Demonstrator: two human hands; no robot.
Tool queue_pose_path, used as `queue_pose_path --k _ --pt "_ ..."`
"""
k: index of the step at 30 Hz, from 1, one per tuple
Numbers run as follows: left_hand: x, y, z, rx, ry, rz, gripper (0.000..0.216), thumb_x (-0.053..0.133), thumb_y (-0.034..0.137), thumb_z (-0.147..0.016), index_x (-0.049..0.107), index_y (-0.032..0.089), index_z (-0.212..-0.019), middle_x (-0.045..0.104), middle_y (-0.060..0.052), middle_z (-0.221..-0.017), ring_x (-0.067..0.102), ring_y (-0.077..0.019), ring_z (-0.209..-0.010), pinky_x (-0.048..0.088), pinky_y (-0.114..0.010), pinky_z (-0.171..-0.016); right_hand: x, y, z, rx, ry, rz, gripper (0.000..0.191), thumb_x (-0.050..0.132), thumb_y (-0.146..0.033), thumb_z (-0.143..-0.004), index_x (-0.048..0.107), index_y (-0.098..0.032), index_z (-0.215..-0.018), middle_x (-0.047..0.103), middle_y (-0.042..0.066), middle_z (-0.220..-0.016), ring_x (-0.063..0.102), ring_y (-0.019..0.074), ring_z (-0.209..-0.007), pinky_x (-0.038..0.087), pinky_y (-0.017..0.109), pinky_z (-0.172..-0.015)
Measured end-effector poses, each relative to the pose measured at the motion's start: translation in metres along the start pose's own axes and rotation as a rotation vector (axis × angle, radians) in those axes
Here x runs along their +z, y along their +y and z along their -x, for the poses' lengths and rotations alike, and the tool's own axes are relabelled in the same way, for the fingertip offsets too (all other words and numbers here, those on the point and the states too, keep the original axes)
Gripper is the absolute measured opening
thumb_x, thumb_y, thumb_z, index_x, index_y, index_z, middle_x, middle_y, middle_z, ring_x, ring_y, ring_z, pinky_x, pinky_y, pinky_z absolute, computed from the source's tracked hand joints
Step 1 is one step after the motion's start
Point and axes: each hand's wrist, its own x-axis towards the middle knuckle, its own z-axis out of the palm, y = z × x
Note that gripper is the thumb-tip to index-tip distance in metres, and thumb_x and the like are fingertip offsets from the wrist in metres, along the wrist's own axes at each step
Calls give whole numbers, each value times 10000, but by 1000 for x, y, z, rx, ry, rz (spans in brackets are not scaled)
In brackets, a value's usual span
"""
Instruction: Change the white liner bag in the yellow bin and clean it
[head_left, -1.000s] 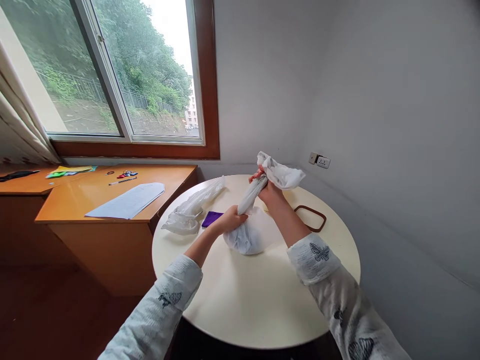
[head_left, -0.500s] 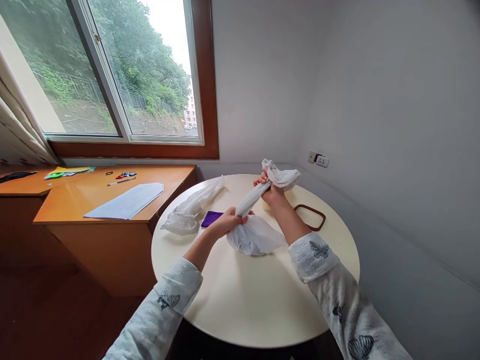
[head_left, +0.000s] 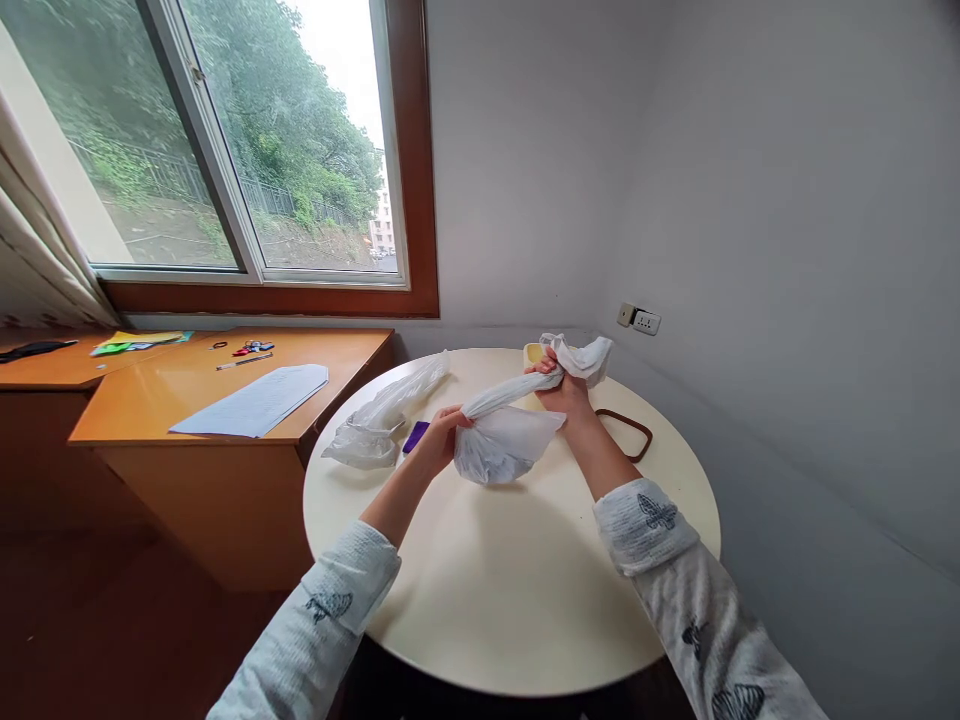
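Observation:
Both my hands grip a filled white plastic bag (head_left: 501,445) just above a round cream table (head_left: 517,590). My left hand (head_left: 441,436) pinches the twisted neck close to the bag's bulging body. My right hand (head_left: 564,385) is closed round the far end of the twisted neck, whose loose top flares out past my fingers. The neck lies nearly level between the two hands.
A second, crumpled clear plastic bag (head_left: 382,418) and a purple square (head_left: 415,436) lie left of my hands. A brown oval ring (head_left: 627,430) sits at the right. An orange desk (head_left: 202,390) with papers and pens stands to the left, under a window.
The bag's neck has tipped from steeply upright to nearly level. My right hand has dropped lower and moved right, and the bag's body has lifted and shifted slightly away from me.

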Motion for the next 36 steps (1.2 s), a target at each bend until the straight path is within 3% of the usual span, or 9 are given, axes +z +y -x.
queue_pose_path --k 5,10,12,15,18,22,26,32,36 --pt "-9 -4 1 -1 57 -405 162 603 218 -591 625 134 -729 584 -12 -662 541 -136 -607 382 -235 -549 2 -12 -2 -12 53 -10 254 602 -122 -704 396 -190 -572 404 -112 -466 420 30 -415 476 218 -598" --pt "-9 -6 3 377 103 -850 80 556 199 -635 606 155 -680 582 -105 -1149 551 -245 -1022 451 -325 -793 6 -14 -6 -39 91 -36 224 588 -95 -697 412 -194 -601 395 -119 -448 414 28 -395 462 192 -545" --pt "-7 -8 5 497 64 -933 46 530 169 -644 569 170 -667 543 -98 -1252 486 -269 -1158 401 -384 -931 7 -13 -7 -34 111 -39 216 584 -88 -695 416 -195 -609 392 -121 -442 406 28 -385 453 187 -523" --pt "-5 -10 9 582 42 -991 191 510 121 -629 576 188 -795 592 -67 -1192 475 -252 -1184 230 -428 -1082 8 -13 -7 -13 118 -23 229 573 -86 -694 397 -196 -595 382 -119 -435 391 28 -370 443 182 -495" --pt "-2 -12 14 538 49 -999 253 496 103 -629 563 197 -855 642 -25 -968 574 -200 -936 327 -378 -1008 8 -12 -7 -5 136 -6 258 560 -91 -699 363 -196 -568 372 -114 -424 378 27 -360 440 181 -482" --pt "2 -13 21 430 -15 -904 440 482 93 -656 479 219 -1077 598 17 -806 521 -137 -673 426 -266 -697 4 -11 -8 -8 171 17 286 564 -102 -695 335 -196 -553 355 -115 -413 369 27 -355 446 187 -489" --pt "4 -9 25 496 -129 -1013 662 447 59 -688 372 237 -1321 579 -49 -984 518 -174 -849 398 -280 -794 1 -11 -11 -8 185 34 291 578 -111 -683 330 -196 -554 347 -117 -410 368 26 -358 443 188 -486" --pt "9 -5 22 531 -256 -1595 735 333 -29 -711 422 349 -1335 463 -38 -870 436 -151 -682 376 -302 -743 9 -13 -9 -8 171 5 291 575 -94 -692 339 -192 -554 351 -115 -409 367 25 -362 425 182 -464" --pt "11 -9 13 574 -299 -1792 697 354 -12 -746 381 303 -1366 503 -91 -1064 495 -210 -877 367 -344 -816 19 -14 -5 7 154 -2 326 567 -85 -703 302 -195 -547 344 -115 -415 354 26 -362 420 181 -460"
